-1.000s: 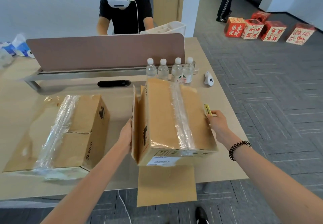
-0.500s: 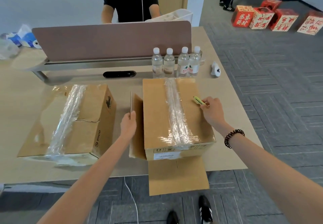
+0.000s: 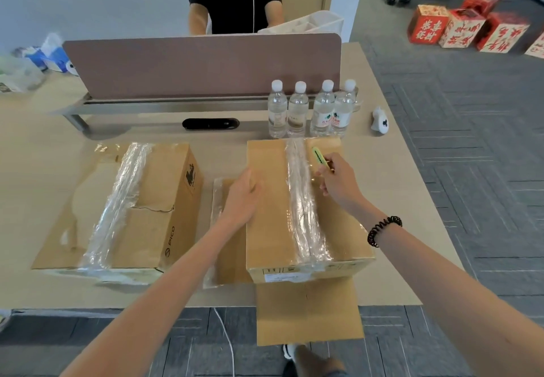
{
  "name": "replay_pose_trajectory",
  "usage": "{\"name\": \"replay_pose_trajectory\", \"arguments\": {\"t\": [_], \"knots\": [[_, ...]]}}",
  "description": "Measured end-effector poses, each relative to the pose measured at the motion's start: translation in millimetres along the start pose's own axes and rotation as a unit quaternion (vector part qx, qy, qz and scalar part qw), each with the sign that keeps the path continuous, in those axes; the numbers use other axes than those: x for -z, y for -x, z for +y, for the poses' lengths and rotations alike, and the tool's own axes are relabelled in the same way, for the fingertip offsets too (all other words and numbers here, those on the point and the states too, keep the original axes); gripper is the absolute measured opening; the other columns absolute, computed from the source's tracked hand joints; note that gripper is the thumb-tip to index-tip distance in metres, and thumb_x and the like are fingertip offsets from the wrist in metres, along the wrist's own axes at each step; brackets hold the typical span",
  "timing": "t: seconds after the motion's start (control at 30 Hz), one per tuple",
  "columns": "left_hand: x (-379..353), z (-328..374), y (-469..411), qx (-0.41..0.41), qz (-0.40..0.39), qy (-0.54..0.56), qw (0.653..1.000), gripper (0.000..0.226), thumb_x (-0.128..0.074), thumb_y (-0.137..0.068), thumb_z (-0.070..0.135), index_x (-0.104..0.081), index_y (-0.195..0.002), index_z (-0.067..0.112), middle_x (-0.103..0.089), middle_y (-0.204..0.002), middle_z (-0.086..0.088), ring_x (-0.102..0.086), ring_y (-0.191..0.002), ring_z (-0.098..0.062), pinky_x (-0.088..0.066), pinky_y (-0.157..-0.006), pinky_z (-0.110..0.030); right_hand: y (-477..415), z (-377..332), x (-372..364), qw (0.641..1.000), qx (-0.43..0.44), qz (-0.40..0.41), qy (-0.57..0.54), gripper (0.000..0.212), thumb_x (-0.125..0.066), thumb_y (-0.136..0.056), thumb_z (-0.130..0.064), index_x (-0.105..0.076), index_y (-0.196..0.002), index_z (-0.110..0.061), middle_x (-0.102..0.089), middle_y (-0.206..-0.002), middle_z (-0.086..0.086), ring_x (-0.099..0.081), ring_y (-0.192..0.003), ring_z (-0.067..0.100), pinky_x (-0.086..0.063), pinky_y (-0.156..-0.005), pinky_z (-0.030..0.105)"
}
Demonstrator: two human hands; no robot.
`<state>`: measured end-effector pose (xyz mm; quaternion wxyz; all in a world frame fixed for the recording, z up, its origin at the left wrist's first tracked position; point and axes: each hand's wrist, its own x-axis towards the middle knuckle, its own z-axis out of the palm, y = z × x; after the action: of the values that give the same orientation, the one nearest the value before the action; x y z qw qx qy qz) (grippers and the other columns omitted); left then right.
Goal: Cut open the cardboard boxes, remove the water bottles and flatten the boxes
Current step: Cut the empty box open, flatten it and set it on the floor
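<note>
Box (image 3: pixel 273 214): now laid seam-up under both hands. Left hand (image 3: pixel 241 197) presses its edge, fingers loose; right hand (image 3: pixel 338 182) pinches cutter (image 3: pixel 319 155) beside the tape (image 3: pixel 303 205). Ready for cutting.

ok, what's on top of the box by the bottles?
A clear tape strip runs down the box top; the left hand rests on it, the right hand holds a yellow cutter over it. Inside is covered.

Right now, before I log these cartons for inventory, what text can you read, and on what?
"PICO": side of the left cardboard box.
White label on the right cardboard box: too small to read.
Water bottles, labels: too blurred.
Red boxes on the floor: big characters, too blurred.
</note>
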<state>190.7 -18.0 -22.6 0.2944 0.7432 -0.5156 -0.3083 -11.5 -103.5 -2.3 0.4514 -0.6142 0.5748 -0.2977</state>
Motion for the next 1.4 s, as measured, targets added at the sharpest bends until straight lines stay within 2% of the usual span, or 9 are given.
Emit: {"name": "replay_pose_trajectory", "arguments": {"t": [0.07,0.17,0.37,0.53,0.77,0.9,1.07,1.2,1.4], "knots": [[-0.7,-3.6,-15.1,-0.036,0.006,-0.037,0.999,0.053,-0.04,-0.105,0.025,-0.026,-0.153,0.008,-0.028,-0.159,-0.01,-0.021,-0.148,-0.026,-0.016,-0.122,-0.038,-14.7,-2.6,-0.9,0.999,0.011,-0.014,0.036,0.02,-0.04,-0.102,-0.009,-0.05,-0.119,-0.009,-0.062,-0.089,0.005,-0.05,-0.055,0.013,-0.042,-0.045,0.02],[-2.0,-4.9,-39.1,-0.077,0.022,-0.104,0.991,0.051,-0.038,-0.105,0.025,-0.027,-0.153,0.013,-0.018,-0.162,-0.006,-0.014,-0.15,-0.022,-0.012,-0.119,-0.034,-36.3,-7.8,-0.9,0.995,0.036,-0.022,0.087,0.021,-0.04,-0.101,-0.007,-0.056,-0.114,-0.009,-0.061,-0.082,0.001,-0.05,-0.059,0.011,-0.038,-0.049,0.02],[-6.6,3.7,-92.1,-0.195,0.001,-0.206,0.959,0.051,-0.034,-0.106,0.034,-0.023,-0.154,0.024,-0.006,-0.165,0.003,-0.001,-0.151,-0.014,0.0,-0.121,-0.034,-73.5,-13.7,-4.6,0.984,0.055,-0.005,0.167,0.01,-0.049,-0.098,-0.017,-0.057,-0.092,-0.017,-0.065,-0.084,0.006,-0.06,-0.075,0.024,-0.048,-0.067,0.037],[-14.5,-0.2,-111.4,-0.225,-0.011,-0.266,0.937,0.053,-0.027,-0.105,0.045,-0.025,-0.154,0.026,-0.012,-0.164,0.005,-0.006,-0.151,-0.012,0.01,-0.117,-0.034,-82.9,-26.5,-6.8,0.975,0.059,-0.017,0.215,0.026,-0.054,-0.095,-0.016,-0.056,-0.12,-0.016,-0.065,-0.098,0.006,-0.06,-0.084,0.025,-0.05,-0.076,0.039],[-19.7,-9.3,-116.6,-0.251,0.022,-0.28,0.926,0.055,-0.024,-0.103,0.049,-0.036,-0.149,0.022,-0.039,-0.151,0.004,-0.033,-0.14,-0.013,-0.006,-0.12,-0.036,-85.4,-36.5,-14.0,0.967,0.071,-0.019,0.243,0.026,-0.054,-0.09,-0.012,-0.061,-0.115,-0.017,-0.061,-0.087,0.007,-0.053,-0.064,0.019,-0.045,-0.064,0.032],[-19.9,-9.9,-118.3,-0.256,0.041,-0.274,0.926,0.051,-0.027,-0.102,0.047,-0.045,-0.143,0.021,-0.047,-0.144,0.005,-0.043,-0.131,-0.016,-0.019,-0.116,-0.04,-87.0,-44.8,-18.3,0.958,0.073,-0.019,0.275,0.027,-0.051,-0.09,-0.01,-0.062,-0.116,-0.012,-0.062,-0.09,0.007,-0.05,-0.074,0.02,-0.036,-0.066,0.028],[-22.2,-8.9,-117.8,-0.265,0.072,-0.256,0.927,0.046,-0.026,-0.104,0.039,-0.051,-0.138,0.021,-0.053,-0.138,0.005,-0.047,-0.125,-0.016,-0.027,-0.113,-0.042,-86.4,-58.7,-23.2,0.94,0.075,-0.037,0.33,0.023,-0.049,-0.087,-0.004,-0.061,-0.106,-0.003,-0.065,-0.102,0.014,-0.057,-0.088,0.031,-0.049,-0.075,0.04],[-22.5,-9.0,-118.1,-0.264,0.077,-0.253,0.928,0.039,-0.03,-0.105,0.035,-0.052,-0.134,0.023,-0.053,-0.134,0.008,-0.048,-0.122,-0.015,-0.027,-0.112,-0.04,-83.9,-70.7,-26.4,0.929,0.076,-0.059,0.358,0.026,-0.048,-0.09,-0.007,-0.058,-0.113,-0.001,-0.059,-0.107,0.015,-0.054,-0.103,0.033,-0.043,-0.078,0.037],[-22.4,-8.1,-118.5,-0.253,0.069,-0.248,0.933,0.04,-0.029,-0.105,0.037,-0.05,-0.136,0.025,-0.052,-0.133,0.01,-0.046,-0.122,-0.013,-0.026,-0.113,-0.04,-74.2,-67.9,-28.1,0.933,0.085,-0.045,0.348,0.025,-0.044,-0.094,-0.011,-0.056,-0.114,-0.001,-0.06,-0.104,0.016,-0.054,-0.099,0.034,-0.04,-0.076,0.037]]}}
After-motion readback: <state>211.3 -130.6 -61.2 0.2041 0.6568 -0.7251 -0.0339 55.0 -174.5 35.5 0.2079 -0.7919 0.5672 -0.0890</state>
